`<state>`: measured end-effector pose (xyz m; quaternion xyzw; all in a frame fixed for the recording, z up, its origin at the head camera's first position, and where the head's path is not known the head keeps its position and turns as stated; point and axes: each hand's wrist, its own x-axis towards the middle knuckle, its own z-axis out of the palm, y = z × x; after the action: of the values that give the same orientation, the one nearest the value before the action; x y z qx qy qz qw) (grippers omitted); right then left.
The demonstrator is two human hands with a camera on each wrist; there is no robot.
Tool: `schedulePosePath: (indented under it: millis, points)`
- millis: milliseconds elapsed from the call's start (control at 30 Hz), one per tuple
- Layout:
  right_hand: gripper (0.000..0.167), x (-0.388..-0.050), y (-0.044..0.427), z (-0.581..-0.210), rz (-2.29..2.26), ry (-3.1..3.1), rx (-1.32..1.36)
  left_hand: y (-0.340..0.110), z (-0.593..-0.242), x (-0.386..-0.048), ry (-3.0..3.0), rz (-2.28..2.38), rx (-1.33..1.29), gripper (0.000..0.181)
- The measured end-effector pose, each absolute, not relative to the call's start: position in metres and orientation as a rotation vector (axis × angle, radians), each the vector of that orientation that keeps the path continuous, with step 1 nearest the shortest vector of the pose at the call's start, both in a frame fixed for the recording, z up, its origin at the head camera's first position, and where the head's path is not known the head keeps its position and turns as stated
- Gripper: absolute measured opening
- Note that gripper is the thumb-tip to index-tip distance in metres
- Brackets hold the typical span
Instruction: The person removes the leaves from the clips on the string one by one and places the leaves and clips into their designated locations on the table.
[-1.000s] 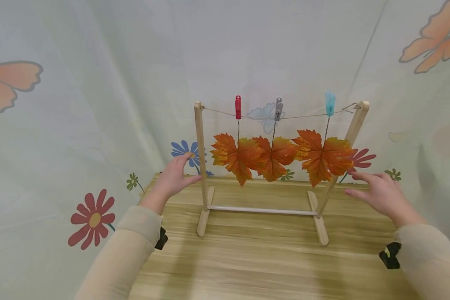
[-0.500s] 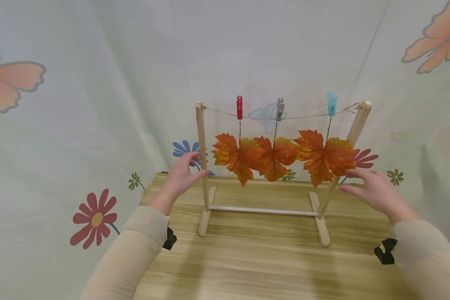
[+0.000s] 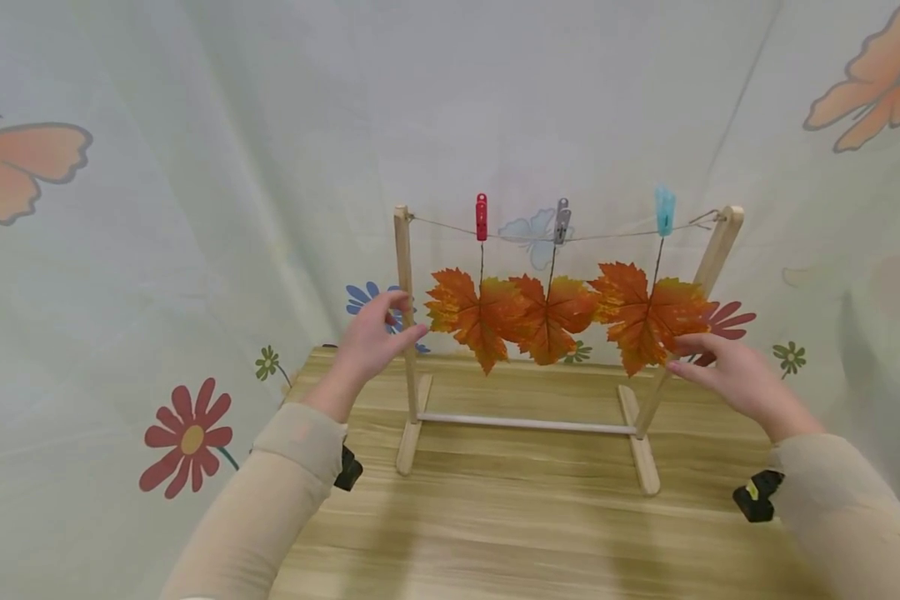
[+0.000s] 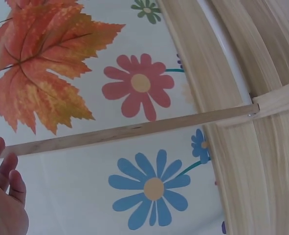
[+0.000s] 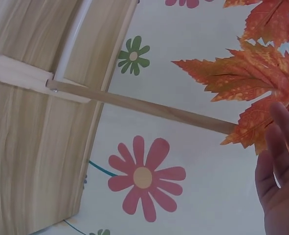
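A wooden rack holds a string (image 3: 600,237) between its left post (image 3: 405,275) and right post (image 3: 712,254). Red (image 3: 482,218), grey (image 3: 562,221) and light blue (image 3: 664,212) clothespins sit on the string. Below them hang three orange maple leaves by their stems: left (image 3: 476,312), middle (image 3: 551,317) and right (image 3: 645,317). My left hand (image 3: 369,340) is at the left post, thumb and forefinger spread apart and overlapping it in the head view; contact is unclear. My right hand (image 3: 738,379) has its thumb and forefinger apart by the right leaf's lower edge, holding nothing visible.
The rack stands on a wood-grain table (image 3: 510,517), its feet (image 3: 642,462) joined by a pale crossbar (image 3: 525,423). Behind hangs a white curtain (image 3: 307,125) printed with flowers and butterflies. Black wrist devices (image 3: 757,497) show below the sleeves.
Both hands have moved inward. The left went right, from beside the left post to overlapping it. The right went left, up to the right leaf's lower edge. Rack and leaves stay put.
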<state>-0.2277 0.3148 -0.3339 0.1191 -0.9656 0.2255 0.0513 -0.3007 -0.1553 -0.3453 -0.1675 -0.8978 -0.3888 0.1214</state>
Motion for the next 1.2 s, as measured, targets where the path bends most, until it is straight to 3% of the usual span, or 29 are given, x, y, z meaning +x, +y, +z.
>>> schedulePosePath:
  millis: [467, 1200]
  points:
    - [0.06, -0.234, 0.295, -0.329, 0.878, -2.898, 0.355, -0.137, -0.337, -0.299, -2.498, -1.354, -0.424, 0.053]
    - [0.055, -0.245, 0.258, -0.311, 1.093, -2.864, 0.392, -0.112, -0.304, -0.296, -2.492, -1.332, -0.486, 0.045]
